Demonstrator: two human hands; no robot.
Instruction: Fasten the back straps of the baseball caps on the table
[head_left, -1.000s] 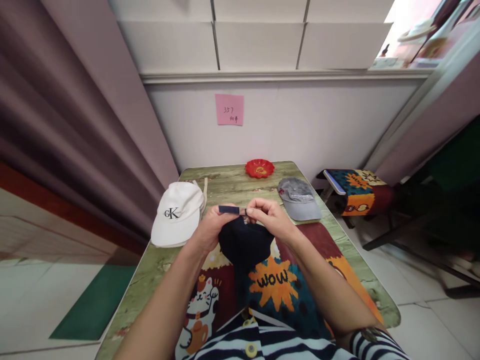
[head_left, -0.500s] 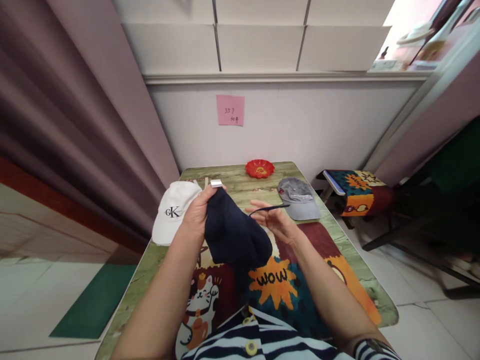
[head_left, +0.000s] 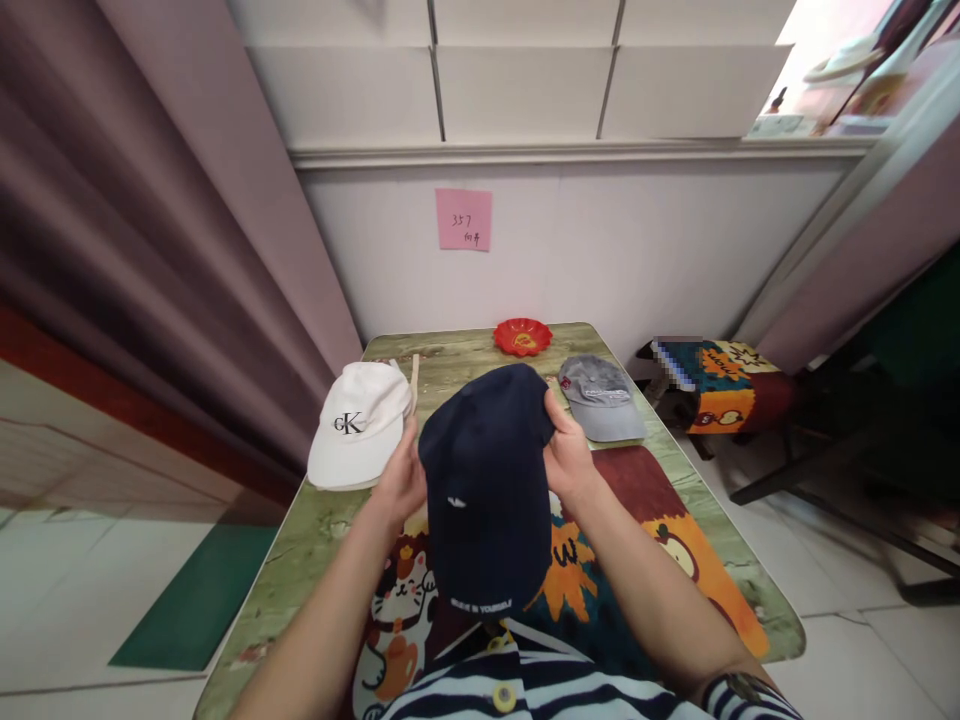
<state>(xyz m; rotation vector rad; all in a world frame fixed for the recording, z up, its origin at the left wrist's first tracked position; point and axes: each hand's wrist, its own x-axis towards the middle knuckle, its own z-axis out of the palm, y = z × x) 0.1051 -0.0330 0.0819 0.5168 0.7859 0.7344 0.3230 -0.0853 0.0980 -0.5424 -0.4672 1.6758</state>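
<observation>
Holds the navy cap point(head_left: 486, 470) up over the mat point(head_left: 637, 478), gripping it from both sides, with the left hand point(head_left: 403, 478) on one flank just beside the white cap point(head_left: 358, 415) and the right hand point(head_left: 568, 452) on the other, near the grey cap point(head_left: 600, 395)! Points the brim point(head_left: 487, 575) straight back toward the striped shirt point(head_left: 450, 695), with white lettering point(head_left: 480, 606) along its edge, well apart from the red dish point(head_left: 523, 337) at the far end of the table point(head_left: 757, 570).
</observation>
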